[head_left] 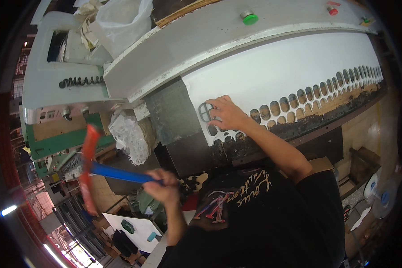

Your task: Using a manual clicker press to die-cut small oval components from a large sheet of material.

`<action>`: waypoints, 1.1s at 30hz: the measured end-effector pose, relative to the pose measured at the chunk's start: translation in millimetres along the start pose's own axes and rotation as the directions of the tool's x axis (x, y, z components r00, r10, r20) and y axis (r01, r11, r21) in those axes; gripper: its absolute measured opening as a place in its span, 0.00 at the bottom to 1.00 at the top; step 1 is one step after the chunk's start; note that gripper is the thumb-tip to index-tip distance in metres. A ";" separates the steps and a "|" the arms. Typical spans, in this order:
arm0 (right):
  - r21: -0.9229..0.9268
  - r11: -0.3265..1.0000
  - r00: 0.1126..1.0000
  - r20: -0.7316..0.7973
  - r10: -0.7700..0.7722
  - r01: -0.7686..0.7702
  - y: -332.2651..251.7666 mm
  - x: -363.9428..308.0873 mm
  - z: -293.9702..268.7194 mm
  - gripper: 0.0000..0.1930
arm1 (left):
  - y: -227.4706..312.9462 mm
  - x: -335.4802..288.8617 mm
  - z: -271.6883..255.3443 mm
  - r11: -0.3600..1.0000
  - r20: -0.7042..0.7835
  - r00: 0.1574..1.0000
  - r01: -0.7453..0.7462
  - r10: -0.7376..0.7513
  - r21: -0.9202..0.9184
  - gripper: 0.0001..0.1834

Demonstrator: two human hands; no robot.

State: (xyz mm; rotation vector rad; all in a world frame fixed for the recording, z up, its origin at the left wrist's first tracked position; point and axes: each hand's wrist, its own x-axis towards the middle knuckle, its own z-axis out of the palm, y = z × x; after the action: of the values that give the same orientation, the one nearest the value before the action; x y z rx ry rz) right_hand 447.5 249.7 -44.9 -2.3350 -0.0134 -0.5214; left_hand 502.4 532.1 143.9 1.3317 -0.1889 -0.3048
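Observation:
My left hand (162, 185) is raised at the left, closed round the blue handle of a hammer (120, 172). The hammer's long red head is smeared by motion and apart from the sheet. My right hand (228, 115) grips a grey oval cutting die (201, 112) with crossbars, its fingers on the rim. The die rests on a white sheet (290, 73), near its left end. A row of oval cut-outs (274, 108) runs along the sheet's near edge, right of my hand, with scalloped scraps between them.
Under the sheet lies a worn dark board (174, 109). Behind stands a grey machine beam (201, 49) with a green button (250, 19) and a red button (332, 11). A bag of white scraps (131, 136) sits left of the board. White plastic bag (123, 22) stands far left.

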 end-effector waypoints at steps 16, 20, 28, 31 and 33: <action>-0.139 0.964 0.966 0.100 0.240 -0.225 -33.1 33.9 -17.3 0.29 | 64.2 89.8 96.0 0.546 0.367 0.924 -0.366 0.112 0.754 0.17; -0.305 0.899 0.942 0.021 0.336 -0.314 -44.9 34.9 4.1 0.31 | 98.3 160.3 197.6 0.362 0.548 0.784 -0.621 0.293 0.695 0.18; -0.305 0.889 0.930 0.027 0.367 -0.342 -41.2 37.4 26.6 0.26 | 80.2 207.8 244.6 -0.130 0.606 0.490 -0.701 0.626 0.701 0.12; -0.150 0.928 0.940 -0.027 0.340 -0.340 -25.8 26.0 22.8 0.25 | 40.2 159.4 220.2 -0.038 0.625 0.312 -0.876 0.716 0.481 0.13; -0.060 0.962 0.958 -0.126 0.257 -0.266 -9.8 19.8 30.8 0.25 | -11.6 136.9 181.2 0.310 0.702 0.502 -0.865 0.506 0.395 0.23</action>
State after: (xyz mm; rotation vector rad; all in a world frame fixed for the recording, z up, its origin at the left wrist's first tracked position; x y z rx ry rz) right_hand 475.3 274.7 -51.1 -2.3285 0.3728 -0.5308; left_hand 574.9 318.0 169.1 1.7778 -1.4465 0.3108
